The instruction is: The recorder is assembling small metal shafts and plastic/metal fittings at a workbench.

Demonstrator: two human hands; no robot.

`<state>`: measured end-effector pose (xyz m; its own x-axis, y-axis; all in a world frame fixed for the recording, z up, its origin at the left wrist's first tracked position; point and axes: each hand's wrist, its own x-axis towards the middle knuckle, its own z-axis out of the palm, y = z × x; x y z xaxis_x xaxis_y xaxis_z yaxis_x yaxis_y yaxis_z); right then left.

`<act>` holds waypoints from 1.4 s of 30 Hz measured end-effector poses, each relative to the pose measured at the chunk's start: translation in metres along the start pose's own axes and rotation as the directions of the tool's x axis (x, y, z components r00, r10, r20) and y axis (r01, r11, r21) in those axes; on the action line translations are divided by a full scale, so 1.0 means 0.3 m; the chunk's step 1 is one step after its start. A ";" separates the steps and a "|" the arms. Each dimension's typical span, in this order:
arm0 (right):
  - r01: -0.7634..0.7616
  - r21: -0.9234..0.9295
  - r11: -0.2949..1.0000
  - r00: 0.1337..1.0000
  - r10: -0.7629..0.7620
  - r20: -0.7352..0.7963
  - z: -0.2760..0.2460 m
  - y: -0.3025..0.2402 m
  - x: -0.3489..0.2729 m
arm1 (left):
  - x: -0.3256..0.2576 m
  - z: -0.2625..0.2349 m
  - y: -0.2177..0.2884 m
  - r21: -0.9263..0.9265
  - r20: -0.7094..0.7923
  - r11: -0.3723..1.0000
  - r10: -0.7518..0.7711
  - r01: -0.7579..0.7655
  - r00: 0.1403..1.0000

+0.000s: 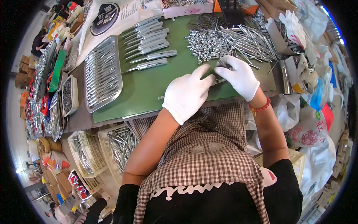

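1. Far left, you've got a whitish tub (75,101) full of small grey metal parts (67,96).
2. Down below, a cream crate (97,151) carries slim metal pieces, lying lengthwise.
3. Up on the green counter (140,95), there's your steel tray (119,84), slender silver parts (101,71) ranked inside it, row upon row.
4. Lower again, a second crate (105,147) is loaded with loose silver tubes (122,143).
5. Next along, silver tools (151,46) with thick barrels and thin shafts lie side by side.
6. Here's your gloved left hand (185,93), grip curled over a slim metal rod (220,81) that shows on both sides of it, near the counter's front edge.
7. At the back, a pink-and-white box (188,12) brims with tiny metal bits (182,3).
8. Beyond your fingers, small silver caps (209,44) sit heaped.
9. Your gloved right hand (238,76) is at the rod's right end, grip narrow, fingers bunched; can't tell whether they pinch it.
10. Behind that, thin rods (255,41) sprawl in a pile, and a fat metal tube (286,78) lies at the counter's right edge.
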<state>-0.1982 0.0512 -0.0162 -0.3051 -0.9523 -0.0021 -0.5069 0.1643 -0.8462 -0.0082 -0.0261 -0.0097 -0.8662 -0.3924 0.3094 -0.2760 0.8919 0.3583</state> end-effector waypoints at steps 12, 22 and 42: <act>0.203 -0.110 0.973 0.923 -0.227 -0.312 0.007 -0.011 -0.086 | 0.006 0.009 0.005 -0.009 -0.005 0.998 -0.065 0.065 0.998; 0.339 -0.504 0.795 0.905 -0.422 -0.057 0.022 0.008 -0.090 | 0.008 0.014 0.020 0.093 0.044 0.988 -0.126 0.121 0.991; 0.077 -0.521 0.850 0.927 -0.254 -0.276 -0.053 0.019 -0.009 | -0.059 -0.015 0.038 0.161 0.095 0.964 -0.229 0.212 0.969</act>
<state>-0.2129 0.0589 -0.0125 -0.3771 -0.8535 0.3598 -0.8745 0.2002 -0.4417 0.0058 -0.0100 -0.0071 -0.8153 -0.5632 0.1344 -0.5170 0.8127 0.2687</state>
